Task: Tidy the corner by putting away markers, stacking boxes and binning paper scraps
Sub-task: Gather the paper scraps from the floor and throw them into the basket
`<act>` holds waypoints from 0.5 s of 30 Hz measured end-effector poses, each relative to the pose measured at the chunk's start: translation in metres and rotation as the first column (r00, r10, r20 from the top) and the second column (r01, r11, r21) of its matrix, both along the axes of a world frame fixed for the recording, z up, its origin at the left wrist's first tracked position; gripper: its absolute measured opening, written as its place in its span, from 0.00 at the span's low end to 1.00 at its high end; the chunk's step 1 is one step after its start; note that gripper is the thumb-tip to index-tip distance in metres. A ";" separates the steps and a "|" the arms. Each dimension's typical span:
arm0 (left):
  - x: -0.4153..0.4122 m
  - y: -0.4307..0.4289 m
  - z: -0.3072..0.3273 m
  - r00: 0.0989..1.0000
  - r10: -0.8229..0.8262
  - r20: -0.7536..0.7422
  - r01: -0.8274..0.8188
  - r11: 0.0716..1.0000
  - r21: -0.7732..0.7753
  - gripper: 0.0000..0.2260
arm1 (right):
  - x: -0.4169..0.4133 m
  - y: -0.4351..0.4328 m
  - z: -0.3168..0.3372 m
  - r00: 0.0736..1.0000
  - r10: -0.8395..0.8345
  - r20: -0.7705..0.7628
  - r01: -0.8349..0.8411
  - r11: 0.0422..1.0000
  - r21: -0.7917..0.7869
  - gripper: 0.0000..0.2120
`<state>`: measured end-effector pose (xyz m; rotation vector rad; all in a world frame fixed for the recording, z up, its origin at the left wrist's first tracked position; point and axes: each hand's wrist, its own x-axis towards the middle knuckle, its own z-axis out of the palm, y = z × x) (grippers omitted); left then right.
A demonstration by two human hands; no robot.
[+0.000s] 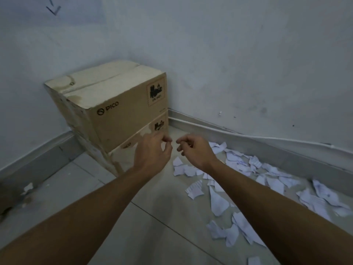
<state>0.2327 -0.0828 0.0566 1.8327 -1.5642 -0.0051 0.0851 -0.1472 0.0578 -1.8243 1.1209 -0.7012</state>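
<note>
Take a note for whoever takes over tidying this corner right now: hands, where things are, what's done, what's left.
Left hand: loosely curled, empty, in front of the lower box.
Right hand: loosely curled, empty, beside the left.
Boxes: top box sits on the lower one in the corner; stacking looks done.
Paper scraps: spread over the floor along the right wall; all left to bin.
Markers and bin: none in view.

Bare forearms (91,213), left hand (152,153), right hand (194,150)

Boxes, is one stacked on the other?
Yes, the top box rests directly on the bottom box.
</note>
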 end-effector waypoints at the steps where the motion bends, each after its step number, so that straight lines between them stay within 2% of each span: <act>1: -0.005 -0.001 -0.011 1.000 -0.025 -0.005 0.026 0.999 0.031 0.05 | -0.011 -0.004 -0.010 0.999 -0.010 -0.033 0.010 1.000 -0.004 0.11; 6: -0.026 -0.015 -0.060 0.990 -0.058 -0.131 0.089 0.967 0.241 0.03 | -0.054 -0.026 -0.052 0.986 -0.106 -0.127 0.110 0.994 0.025 0.11; 12: -0.044 -0.035 -0.115 0.978 0.020 -0.206 0.051 0.941 0.334 0.03 | -0.067 -0.048 -0.094 0.977 -0.128 -0.170 0.127 0.992 -0.020 0.11; 15: -0.052 -0.048 -0.144 0.980 0.094 -0.173 -0.015 0.912 0.411 0.17 | -0.062 -0.061 -0.113 0.982 -0.157 -0.108 0.150 0.987 -0.065 0.11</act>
